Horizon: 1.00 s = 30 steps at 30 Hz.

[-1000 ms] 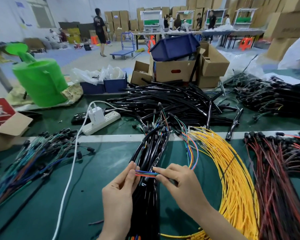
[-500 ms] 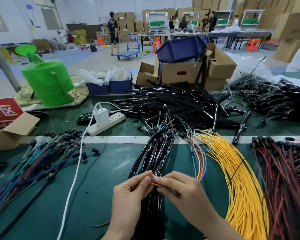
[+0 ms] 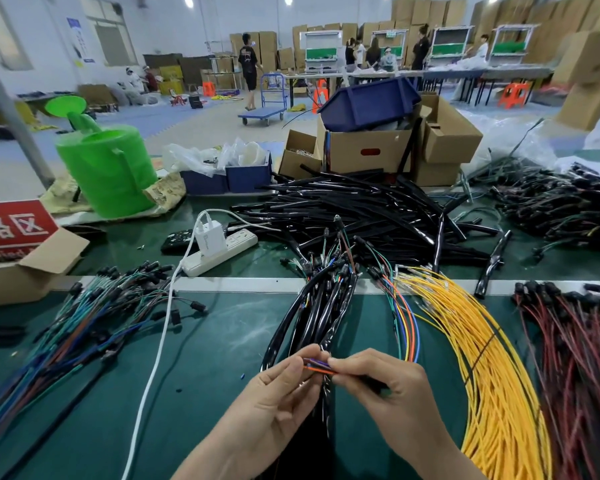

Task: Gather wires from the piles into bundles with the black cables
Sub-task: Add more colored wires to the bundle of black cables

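Both hands pinched one small group of coloured wires (image 3: pixel 317 366) at lower centre of the frame; left hand (image 3: pixel 271 403) had thumb and forefinger closed on the left end; right hand (image 3: pixel 392 400) had its fingers curled round the right part.

The group was held crosswise just above the black cables (image 3: pixel 323 306); these ran from beneath the hands up towards the pale strip across the table (image 3: pixel 205 358). From the right hand the coloured wires looped upward beside the black cables, on their right; their far ends lay among the connectors near the strip.

Findings on progress, as judgement: one bundle was in the making; the coloured wires were selected and gathered, but not yet laid along the cables; no tie or wrap was visible on them.

Work outstanding appeared large; yellow pile (image 3: pixel 482 358) at right, red pile (image 3: pixel 575 358) at the right edge and blue-green pile (image 3: pixel 73 334) at left all lay thick; black heap (image 3: pixel 361 216) at upper centre was likewise deep. Dark heap (image 3: pixel 551 206) at upper right may have been finished bundles; this could not be told. Overall: well short of completion.
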Tool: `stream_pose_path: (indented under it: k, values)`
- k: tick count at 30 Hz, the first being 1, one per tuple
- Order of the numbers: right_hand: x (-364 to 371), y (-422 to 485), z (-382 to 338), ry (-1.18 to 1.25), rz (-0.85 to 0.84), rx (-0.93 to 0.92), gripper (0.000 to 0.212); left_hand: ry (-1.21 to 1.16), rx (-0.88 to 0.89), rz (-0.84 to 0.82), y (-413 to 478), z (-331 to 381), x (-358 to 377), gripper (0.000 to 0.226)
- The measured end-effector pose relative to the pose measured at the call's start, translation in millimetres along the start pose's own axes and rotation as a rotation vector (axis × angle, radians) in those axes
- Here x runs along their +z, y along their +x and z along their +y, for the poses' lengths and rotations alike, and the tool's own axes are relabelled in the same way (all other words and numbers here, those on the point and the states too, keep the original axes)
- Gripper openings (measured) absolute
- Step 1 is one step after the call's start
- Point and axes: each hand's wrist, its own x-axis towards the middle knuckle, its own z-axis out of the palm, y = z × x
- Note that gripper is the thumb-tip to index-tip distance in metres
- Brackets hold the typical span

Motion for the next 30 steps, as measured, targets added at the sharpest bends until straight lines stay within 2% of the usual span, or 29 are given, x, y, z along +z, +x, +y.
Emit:
stream_pose_path:
  k: [3,12,15,19,22,27,30]
  values:
    - [0,-1,-1,0.036,-0.011,0.029,0.012,-0.065,-0.115,-0.015,3,7,-2,0.067]
    - [1,-2,2,0.203,0.029,0.155,0.016,-0.143,-0.158,-0.017,11,20,1,0.06]
    - [-2,0,2,0.178,0.031,0.168,0.014,-0.177,-0.204,-0.026,14,19,2,0.059]
    - [-7,1,2,0.115,0.015,0.176,0.011,-0.1,-0.218,-0.022,21,18,1,0.052]
    - [-7,0,5,0.034,0.015,0.179,0.011,0.072,-0.155,0.009,30,21,-2,0.023]
    - [1,-2,21,-0.235,0.063,0.138,0.017,0.588,0.027,0.025,61,45,3,0.02]
    - [3,-5,32,-0.406,0.016,0.073,0.022,0.862,0.231,0.129,107,67,5,0.022]
